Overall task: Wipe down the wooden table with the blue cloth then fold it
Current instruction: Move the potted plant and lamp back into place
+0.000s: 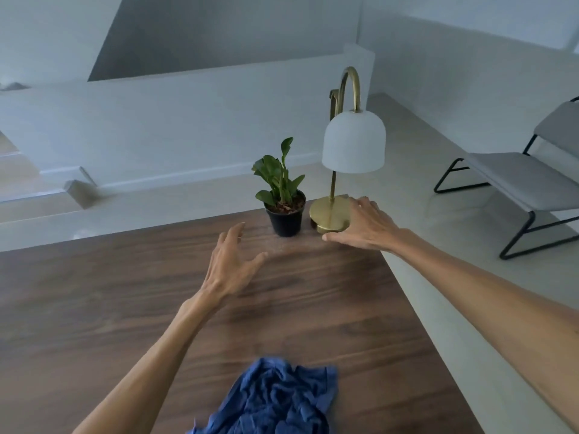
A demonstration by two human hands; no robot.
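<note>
Right hand (365, 225): fingers are spread and nothing is gripped; the fingertips lie at or touching the near right edge of the lamp (332, 214) base; contact cannot be told for certain.
Left hand (230, 264): fingers are splayed wide and nothing is held; it hovers over bare wood, nearer and left of the lamp.
Blue cloth (275, 399): left crumpled and unheld, well apart from the lamp, at the near edge of view.
Wooden table (94, 308): no wiping is judged under way; wiping and folding both appear left.
Potted plant (283, 198): stands just left of the lamp.
Obstacles: lamp and plant occupy the far corner; shifting them is probably needed.
Chair (517, 180): off the table, right of the lamp.
</note>
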